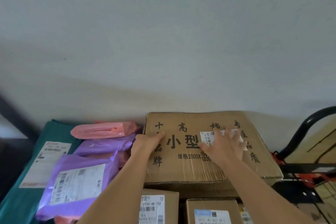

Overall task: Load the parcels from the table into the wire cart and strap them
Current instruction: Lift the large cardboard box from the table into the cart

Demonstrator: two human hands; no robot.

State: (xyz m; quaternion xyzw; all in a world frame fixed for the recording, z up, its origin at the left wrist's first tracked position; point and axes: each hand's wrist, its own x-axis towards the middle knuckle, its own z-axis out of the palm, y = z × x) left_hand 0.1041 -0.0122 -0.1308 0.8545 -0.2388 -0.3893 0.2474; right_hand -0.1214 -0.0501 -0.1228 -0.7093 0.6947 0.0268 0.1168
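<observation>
Both hands lie on the big printed carton [190, 168]: my left hand [150, 141] rests at its left edge and my right hand [224, 144] is spread flat over its white label [207, 137], neither gripping yet. The carton sits on the table [16, 202] behind two smaller boxes [171, 200], with the wire cart [312, 166] just right. I take this as the pick-up step, so next I need a hold under both side edges to lift it across.

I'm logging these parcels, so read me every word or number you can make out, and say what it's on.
"小型", "规格2000X", "高", "牌", "质": printed on the large carton.
"A730 48 702": label on the small box in front of it.
Labels on the near purple mailer, green mailer and right small box: too blurred to read.
</observation>
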